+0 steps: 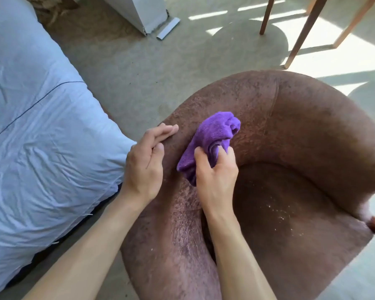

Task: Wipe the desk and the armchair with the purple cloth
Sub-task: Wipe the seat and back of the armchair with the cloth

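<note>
Armchair [290, 148] is occupying the right and centre of the view, its curved back running along the far side and its seat lying low on the right. Cloth [212, 139] is lying on top of the armchair's left arm, with the right hand [214, 176] sitting on the cloth's near end. Left hand [144, 161] is resting on the outer left edge of the same arm, just beside the cloth. Bed [41, 126] is lying left of the armchair, close beside it. Wooden legs [307, 29] are standing on the floor [160, 72] behind the armchair, far right.
</note>
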Motion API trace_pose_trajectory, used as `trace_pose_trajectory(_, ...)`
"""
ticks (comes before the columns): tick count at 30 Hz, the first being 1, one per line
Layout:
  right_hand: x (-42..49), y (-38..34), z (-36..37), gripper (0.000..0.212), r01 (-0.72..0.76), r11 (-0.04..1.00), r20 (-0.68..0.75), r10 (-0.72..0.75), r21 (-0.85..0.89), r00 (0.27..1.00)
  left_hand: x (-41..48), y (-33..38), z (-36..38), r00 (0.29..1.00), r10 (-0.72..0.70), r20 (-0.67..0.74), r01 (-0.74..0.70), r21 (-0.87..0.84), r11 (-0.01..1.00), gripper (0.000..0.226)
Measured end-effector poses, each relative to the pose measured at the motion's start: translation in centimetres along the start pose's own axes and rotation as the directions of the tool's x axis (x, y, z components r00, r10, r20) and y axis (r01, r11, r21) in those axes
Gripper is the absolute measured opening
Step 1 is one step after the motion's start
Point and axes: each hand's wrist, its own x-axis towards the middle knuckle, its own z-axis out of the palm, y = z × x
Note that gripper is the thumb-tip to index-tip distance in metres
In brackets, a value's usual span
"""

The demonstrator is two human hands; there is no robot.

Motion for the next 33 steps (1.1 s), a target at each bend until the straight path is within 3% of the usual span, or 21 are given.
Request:
trace_pose_trajectory(4,-2.6,-0.1,0.7,0.013,0.018,0.996,0.127,-0.006,-0.09,0.992,0.1,-0.2,-0.5,0.998,-0.063,-0.014,0.062,-0.073,0.995,0.043)
trace_pose_trajectory(7,-4.1,0.3,0.3,0.015,-0.009,0.993,0.159,0.028,-0.119,0.987,-0.3,0.0,-0.7,1.0,0.003,0.031,-0.004,0.056,0.998,0.049)
trace_pose_trajectory(10,-7.0,0.4,0.4,0.017,-0.065,0.988,0.279,0.101,-0.137,0.955,-1.5,0.1,-1.4,0.997,0.056,0.062,-0.064,0.154,0.986,0.057)
trace_pose_trajectory(13,-11.0,1.8,-0.8,0.019,-0.034,0.978,0.398,0.115,-0.204,0.91,-4.1,-0.2,-3.2,0.998,0.068,-0.008,-0.065,0.206,0.977,0.057)
trace_pose_trajectory(16,-13.8,2.6,-2.3,0.02,0.005,0.972,0.521,0.122,-0.237,0.845,-8.0,-1.1,-5.2,0.992,0.004,-0.126,0.033,0.292,0.956,0.051)
trace_pose_trajectory(19,-14.7,2.2,-2.6,0.019,0.057,0.96,0.491,0.089,-0.275,0.867,-11.5,-1.7,-5.7,0.986,-0.097,-0.138,0.137,0.32,0.938,0.046)
trace_pose_trajectory(21,-14.9,1.7,-2.7,0.018,0.075,0.958,0.543,0.091,-0.275,0.834,-13.2,-1.9,-5.3,0.983,-0.13,-0.126,0.164,0.316,0.935,0.047)
trace_pose_trajectory(25,-15.6,1.6,-4.0,0.019,0.281,0.887,0.613,0.004,-0.367,0.79,-14.2,-1.9,-5.1,0.981,-0.146,-0.129,0.179,0.299,0.937,0.049)
trace_pose_trajectory(29,-17.2,2.2,-5.0,0.017,0.257,0.902,0.672,0.048,-0.347,0.739,-14.0,-2.1,-5.2,0.979,-0.143,-0.144,0.182,0.313,0.932,0.049)
trace_pose_trajectory(33,-16.5,2.7,-4.5,0.024,0.157,0.927,0.546,0.06,-0.342,0.835,-13.8,-1.8,-4.5,0.983,-0.082,-0.167,0.147,0.434,0.889,0.047)
